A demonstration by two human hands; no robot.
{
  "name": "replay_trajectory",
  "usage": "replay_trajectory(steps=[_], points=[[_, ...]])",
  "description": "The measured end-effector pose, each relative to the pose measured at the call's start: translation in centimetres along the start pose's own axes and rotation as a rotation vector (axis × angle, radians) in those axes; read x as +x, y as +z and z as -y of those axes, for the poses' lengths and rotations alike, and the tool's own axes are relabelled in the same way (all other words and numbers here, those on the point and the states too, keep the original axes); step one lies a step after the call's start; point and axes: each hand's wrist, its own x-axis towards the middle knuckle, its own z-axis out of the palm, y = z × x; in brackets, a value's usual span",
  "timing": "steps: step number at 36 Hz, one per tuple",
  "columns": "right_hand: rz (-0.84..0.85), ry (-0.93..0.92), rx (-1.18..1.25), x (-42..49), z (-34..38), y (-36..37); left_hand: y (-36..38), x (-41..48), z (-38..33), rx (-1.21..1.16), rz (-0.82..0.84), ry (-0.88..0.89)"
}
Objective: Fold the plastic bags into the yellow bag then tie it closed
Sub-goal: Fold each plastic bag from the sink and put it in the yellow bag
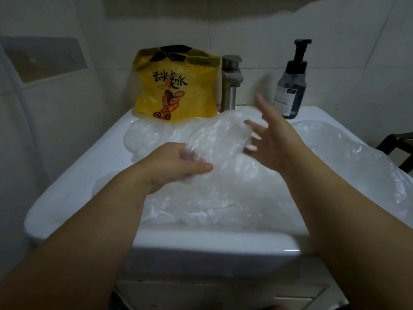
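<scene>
progress: early | left hand point(178, 162) pinching crinkled clear plastic bags point(223, 175); right hand point(271, 139) spread, released | far printed yellow plastic bag point(176, 86) untied; folding, tying remain

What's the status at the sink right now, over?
Left hand grip shut on clear plastic bag; right hand open beside it. Yellow bag upright at back, untied. Nothing in the way.
</scene>
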Motion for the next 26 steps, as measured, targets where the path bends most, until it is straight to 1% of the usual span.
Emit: replay_trajectory(steps=[2, 4, 7, 9, 11, 12, 13, 15, 17, 19, 21, 24, 26], points=[[0.064, 0.123, -0.012, -0.4, -0.2, 0.4, 0.3, 0.1, -0.2, -0.137, -0.032, -0.006], [0.161, 0.228, -0.047, -0.7, -0.9, 1.1, 0.7, 0.3, -0.5, -0.242, -0.077, 0.015], [0.239, 0.375, -0.076, -0.7, -2.2, 2.1, 0.9, 0.3, -1.0, -0.35, -0.12, 0.082], [0.28, 0.431, -0.084, -0.5, -2.8, 2.4, 1.0, 0.2, -1.2, -0.391, -0.116, 0.107], [0.31, 0.394, -0.068, -0.3, -2.9, 2.6, 1.1, -0.1, -1.3, -0.418, -0.071, 0.107], [0.282, 0.324, -0.053, -0.2, -2.8, 2.8, 1.2, -0.1, -1.3, -0.418, -0.046, 0.094], [0.218, 0.244, -0.012, 0.1, -2.7, 2.9, 1.3, -0.1, -1.2, -0.408, -0.028, 0.073], [0.12, 0.095, 0.107, 0.3, -2.2, 2.6, 1.3, -0.1, -1.0, -0.398, 0.0, 0.015], [0.137, -0.028, 0.211, 0.2, -1.5, 2.3, 1.2, 0.0, -0.9, -0.384, 0.003, -0.024], [0.184, -0.091, 0.266, 0.1, -1.1, 1.9, 1.1, 0.1, -0.9, -0.379, -0.005, -0.017], [0.232, -0.034, 0.21, 0.2, -1.4, 1.6, 1.2, 0.2, -1.1, -0.413, -0.024, 0.029], [0.422, 0.15, -0.125, 0.2, -2.6, 1.9, 1.3, 0.2, -1.2, -0.473, -0.033, 0.051], [0.483, 0.224, -0.307, 0.2, -3.7, 2.4, 1.4, 0.0, -1.4, -0.432, 0.026, 0.04]])
